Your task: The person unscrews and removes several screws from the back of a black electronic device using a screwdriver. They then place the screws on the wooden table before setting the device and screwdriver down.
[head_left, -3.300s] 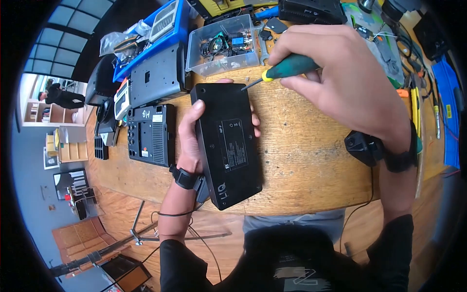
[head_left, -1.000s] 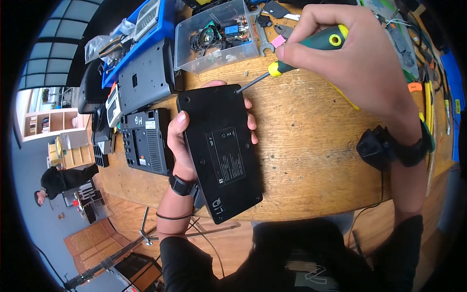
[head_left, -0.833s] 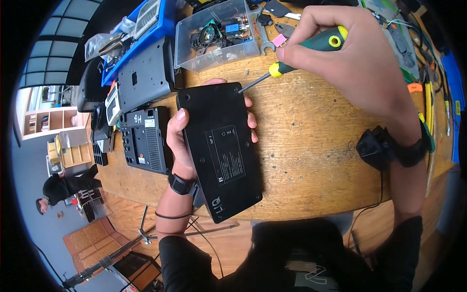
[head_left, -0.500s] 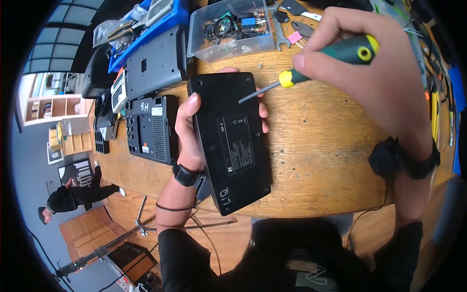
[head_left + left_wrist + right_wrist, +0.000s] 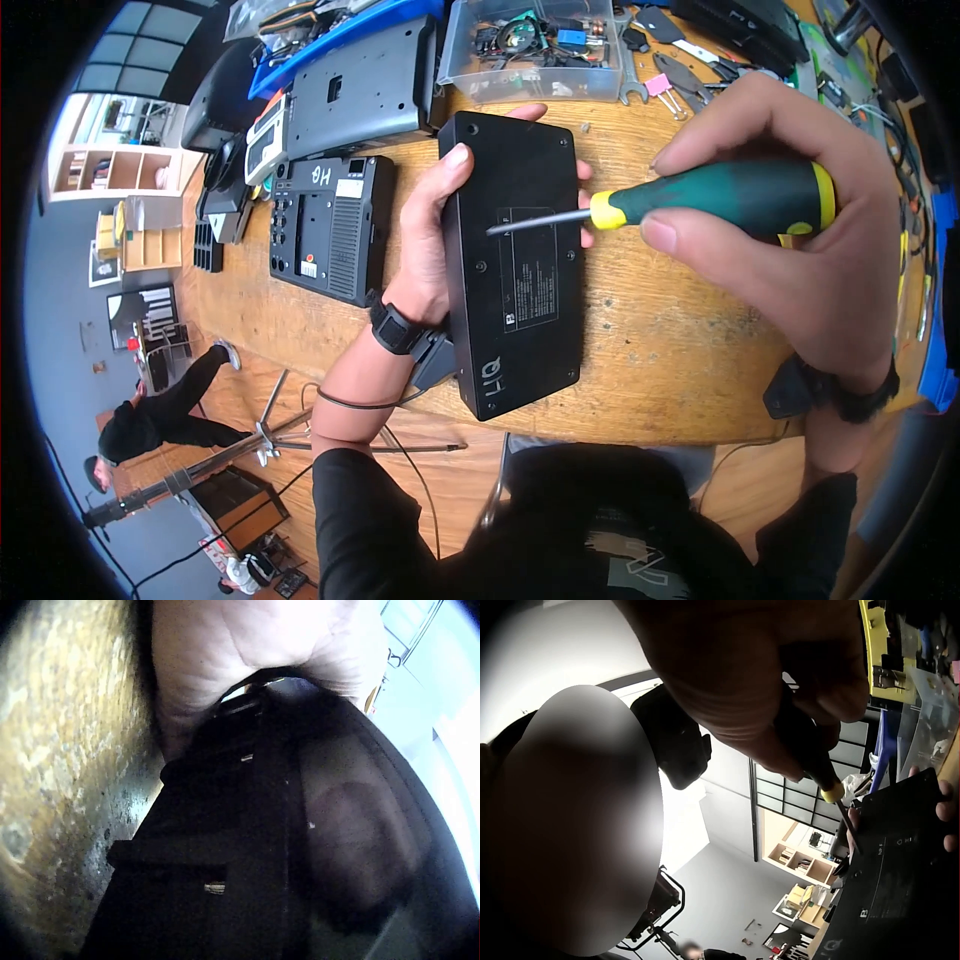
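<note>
My left hand (image 5: 425, 235) grips a black box marked HQ (image 5: 520, 350) by its sides, thumb on the near left edge, fingertips showing past the right edge. The box's labelled face is up, with screw holes near its corners. My right hand (image 5: 800, 230) holds a green and yellow screwdriver (image 5: 730, 197) between thumb and fingers. Its tip lies over the box's face, above and left of the label; whether it touches cannot be told. In the right wrist view the screwdriver's shaft (image 5: 848, 825) points at the box (image 5: 900, 862). The left wrist view shows the left palm (image 5: 262, 637) against the dark box.
Left of the box lies another black HQ device (image 5: 330, 230), with a black panel (image 5: 355, 95) behind it. A clear parts bin (image 5: 530, 85), a wrench (image 5: 632, 75), pliers (image 5: 680, 80) and a pink piece (image 5: 657, 85) sit at the back. A person (image 5: 150, 425) is at far left.
The screwdriver tip has left the box's upper right corner hole and moved down and left over its face. The right hand has lowered, and the screwdriver lies flatter. The head view has shifted.
</note>
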Tool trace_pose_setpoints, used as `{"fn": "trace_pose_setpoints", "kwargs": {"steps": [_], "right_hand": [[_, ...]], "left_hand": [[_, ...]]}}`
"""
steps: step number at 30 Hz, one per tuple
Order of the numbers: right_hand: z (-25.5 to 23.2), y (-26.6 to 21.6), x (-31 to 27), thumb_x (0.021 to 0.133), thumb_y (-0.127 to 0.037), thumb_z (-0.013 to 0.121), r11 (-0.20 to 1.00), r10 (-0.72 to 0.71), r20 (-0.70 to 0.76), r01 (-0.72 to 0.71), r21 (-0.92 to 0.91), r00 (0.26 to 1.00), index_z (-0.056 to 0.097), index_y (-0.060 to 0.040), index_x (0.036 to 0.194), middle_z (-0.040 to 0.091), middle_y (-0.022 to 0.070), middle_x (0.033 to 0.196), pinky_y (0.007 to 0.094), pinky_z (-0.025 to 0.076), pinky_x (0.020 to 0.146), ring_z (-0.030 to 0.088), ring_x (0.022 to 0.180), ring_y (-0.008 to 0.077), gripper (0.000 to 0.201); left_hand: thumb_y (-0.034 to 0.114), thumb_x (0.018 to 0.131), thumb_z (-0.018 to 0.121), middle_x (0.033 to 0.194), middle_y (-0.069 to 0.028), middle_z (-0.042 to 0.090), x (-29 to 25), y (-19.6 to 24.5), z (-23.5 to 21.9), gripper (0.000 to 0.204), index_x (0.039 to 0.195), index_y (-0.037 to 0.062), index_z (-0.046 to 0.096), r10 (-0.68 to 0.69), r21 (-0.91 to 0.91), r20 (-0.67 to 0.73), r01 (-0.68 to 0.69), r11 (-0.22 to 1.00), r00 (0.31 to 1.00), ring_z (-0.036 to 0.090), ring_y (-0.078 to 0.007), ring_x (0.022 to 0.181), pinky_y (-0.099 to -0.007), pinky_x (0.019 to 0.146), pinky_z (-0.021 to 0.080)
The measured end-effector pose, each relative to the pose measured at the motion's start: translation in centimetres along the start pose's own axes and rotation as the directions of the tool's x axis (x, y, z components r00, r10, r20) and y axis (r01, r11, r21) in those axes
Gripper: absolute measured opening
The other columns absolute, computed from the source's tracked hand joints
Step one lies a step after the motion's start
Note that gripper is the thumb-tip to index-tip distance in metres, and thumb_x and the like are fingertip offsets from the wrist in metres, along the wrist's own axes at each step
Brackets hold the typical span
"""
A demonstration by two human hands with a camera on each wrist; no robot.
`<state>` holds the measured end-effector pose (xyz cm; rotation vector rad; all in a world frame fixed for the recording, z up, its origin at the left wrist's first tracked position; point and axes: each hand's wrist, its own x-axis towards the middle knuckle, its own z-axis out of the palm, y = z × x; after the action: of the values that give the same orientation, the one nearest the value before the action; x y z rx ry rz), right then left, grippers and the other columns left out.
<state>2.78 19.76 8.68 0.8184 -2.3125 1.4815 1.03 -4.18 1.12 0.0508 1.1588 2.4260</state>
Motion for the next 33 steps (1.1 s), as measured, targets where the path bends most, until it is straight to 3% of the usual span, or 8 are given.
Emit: {"fn": "trace_pose_setpoints", "kwargs": {"steps": [3, 6, 10, 16, 20, 25, 29, 33], "right_hand": [[-1.4, 0.4, 0.8, 0.080, -0.003, 0.081, 0.999, -0.021, 0.116, 0.026, -0.039, 0.993, 0.069, -0.0051, 0.103, 0.069, 0.0023, 0.095, 0.0231, 0.049, 0.077, 0.066, 0.086, 0.0095, 0.026], [-3.0, 0.6, 1.4, 0.080, -0.005, 0.081, 0.993, 0.095, 0.196, -0.079, -0.089, 0.976, 0.069, -0.0055, 0.106, 0.068, 0.0022, 0.096, 0.0231, 0.049, 0.079, 0.066, 0.089, 0.0100, 0.028], [-2.1, 1.0, 0.2, 0.080, -0.007, 0.082, 0.995, 0.098, 0.074, -0.096, -0.028, 0.992, 0.071, -0.0054, 0.102, 0.070, 0.0033, 0.096, 0.0241, 0.050, 0.080, 0.066, 0.089, 0.0111, 0.024], [-2.7, -1.2, 1.4, 0.075, -0.010, 0.084, 0.982, 0.177, 0.266, -0.188, 0.016, 0.948, 0.077, -0.0039, 0.093, 0.075, 0.0082, 0.087, 0.0265, 0.053, 0.074, 0.071, 0.079, 0.0156, 0.021], [-2.8, -1.5, 1.4, 0.072, -0.013, 0.085, 0.981, 0.166, 0.284, -0.186, 0.045, 0.944, 0.077, -0.0044, 0.089, 0.075, 0.0083, 0.080, 0.0272, 0.053, 0.069, 0.071, 0.072, 0.0172, 0.020], [-1.5, -2.7, -0.1, 0.073, -0.010, 0.083, 0.995, 0.019, 0.207, 0.001, -0.095, 0.978, 0.075, -0.0033, 0.085, 0.075, 0.0106, 0.077, 0.0273, 0.053, 0.062, 0.071, 0.067, 0.0190, 0.016], [-2.6, -3.3, 1.6, 0.073, -0.010, 0.083, 1.000, -0.010, 0.529, 0.004, 0.012, 0.849, 0.074, -0.0025, 0.086, 0.072, 0.0120, 0.070, 0.0273, 0.052, 0.053, 0.070, 0.057, 0.0191, 0.017], [-1.1, -3.1, 0.8, 0.071, -0.014, 0.085, 0.987, -0.158, 0.530, 0.129, 0.092, 0.833, 0.076, -0.0019, 0.092, 0.071, 0.0106, 0.066, 0.0268, 0.053, 0.049, 0.069, 0.052, 0.0197, 0.026]], "left_hand": [[0.058, 0.097, 0.058, 0.134, -0.0293, 0.059, 0.0, -0.1, -0.1, 0.083, 0.157, 0.0056, 0.035, 0.013, 0.006, 0.000, -0.013, 1.000, 1.000, 0.066, -0.0406, 0.117, -0.0550, 0.098, 0.057], [0.059, 0.095, 0.062, 0.140, -0.0283, 0.057, -0.4, -0.3, -0.5, 0.087, 0.155, 0.0006, 0.037, -0.052, -0.111, 0.035, 0.056, 0.992, 0.998, 0.062, -0.0396, 0.126, -0.0561, 0.103, 0.055], [0.057, 0.094, 0.067, 0.145, -0.0266, 0.054, -0.7, -0.5, -1.4, 0.089, 0.151, -0.0055, 0.041, -0.040, -0.012, 0.152, 0.042, 0.999, 0.988, 0.059, -0.0363, 0.131, -0.0565, 0.107, 0.054], [0.051, 0.095, 0.063, 0.143, -0.0246, 0.056, -0.3, -0.5, -1.0, 0.081, 0.148, -0.0081, 0.043, -0.014, -0.059, 0.139, 0.022, 0.998, 0.990, 0.062, -0.0339, 0.127, -0.0579, 0.102, 0.056], [0.048, 0.095, 0.057, 0.139, -0.0241, 0.058, 0.1, -0.5, -1.1, 0.075, 0.144, -0.0083, 0.047, -0.010, -0.089, 0.139, 0.022, 0.996, 0.990, 0.063, -0.0344, 0.124, -0.0583, 0.100, 0.057], [0.043, 0.095, 0.055, 0.138, -0.0255, 0.060, 0.3, -0.4, -1.2, 0.070, 0.140, -0.0098, 0.051, -0.031, -0.197, 0.065, 0.043, 0.979, 0.997, 0.063, -0.0368, 0.124, -0.0579, 0.100, 0.057], [0.053, 0.093, 0.050, 0.154, -0.0310, 0.045, 0.4, -0.1, -1.9, 0.088, 0.153, -0.0099, 0.037, -0.039, -0.105, 0.051, 0.045, 0.993, 0.998, 0.053, -0.0418, 0.138, -0.0580, 0.109, 0.049], [0.042, 0.094, 0.055, 0.132, -0.0256, 0.066, 0.3, -0.2, -1.9, 0.068, 0.136, -0.0109, 0.056, 0.015, -0.201, 0.050, -0.005, 0.980, 0.999, 0.068, -0.0358, 0.119, -0.0503, 0.099, 0.058]]}}
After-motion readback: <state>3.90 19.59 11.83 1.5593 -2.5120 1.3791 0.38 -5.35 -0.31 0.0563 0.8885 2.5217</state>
